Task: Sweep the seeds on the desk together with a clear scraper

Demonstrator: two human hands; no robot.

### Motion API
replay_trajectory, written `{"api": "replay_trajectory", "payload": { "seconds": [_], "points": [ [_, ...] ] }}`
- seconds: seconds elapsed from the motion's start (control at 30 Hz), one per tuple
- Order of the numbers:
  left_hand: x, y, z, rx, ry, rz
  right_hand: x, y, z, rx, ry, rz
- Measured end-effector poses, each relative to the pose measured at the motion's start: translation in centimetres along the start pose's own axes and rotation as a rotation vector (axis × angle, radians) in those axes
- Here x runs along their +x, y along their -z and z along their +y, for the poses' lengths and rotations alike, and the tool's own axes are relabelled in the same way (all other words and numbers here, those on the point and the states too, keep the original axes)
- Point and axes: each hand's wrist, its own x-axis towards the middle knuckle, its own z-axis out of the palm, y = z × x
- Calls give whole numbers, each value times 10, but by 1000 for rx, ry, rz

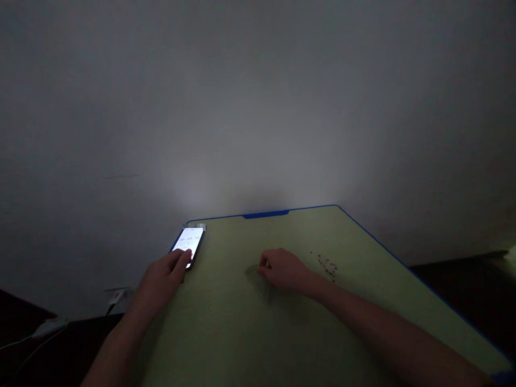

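My left hand (163, 271) is at the near end of a lit smartphone (188, 239), at the table's left edge. Its thumb lies over the lower screen and the other fingers curl in beside the phone, partly hidden. Over the middle of the table, my right hand (284, 269) is closed in a pinch. A thin, faint looped string (265, 292) runs from its fingertips and lies on the tabletop below; its other end is hard to see. Right of that hand, beyond the forearm, several small dark and pale beads or bits (327, 264) lie scattered.
The pale yellow-green table (226, 333) has a blue rim and a blue strip (266, 214) at its far edge. A grey wall (258, 107) rises behind it. At lower left are a wall socket with a plug (116, 296) and a white power strip (50, 327) with cables. The light is dim.
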Motion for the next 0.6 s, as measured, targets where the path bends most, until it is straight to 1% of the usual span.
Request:
{"api": "replay_trajectory", "payload": {
  "seconds": [0.13,0.2,0.23,0.27,0.33,0.43,0.47,0.53,0.6],
  "points": [
    [0,0,0,-1,10,9,-4,25,45,-6,-112,8],
    [-1,0,1,2,10,9,-10,35,57,9,-142,15],
    [-1,0,1,7,9,7,-15,38,58,26,-141,12],
    [-1,0,1,10,8,8,-20,39,54,47,-131,5],
    [-1,0,1,10,12,9,-31,33,36,96,-84,-20],
    [0,-1,-1,3,32,11,-44,13,0,139,1,-74],
    [1,-1,-1,3,38,7,-45,7,-9,115,54,-101],
    [1,-2,-3,7,48,-3,-45,0,-16,60,81,-108],
    [2,-2,-4,15,49,-5,-42,2,-8,17,55,-84]
  ]
}}
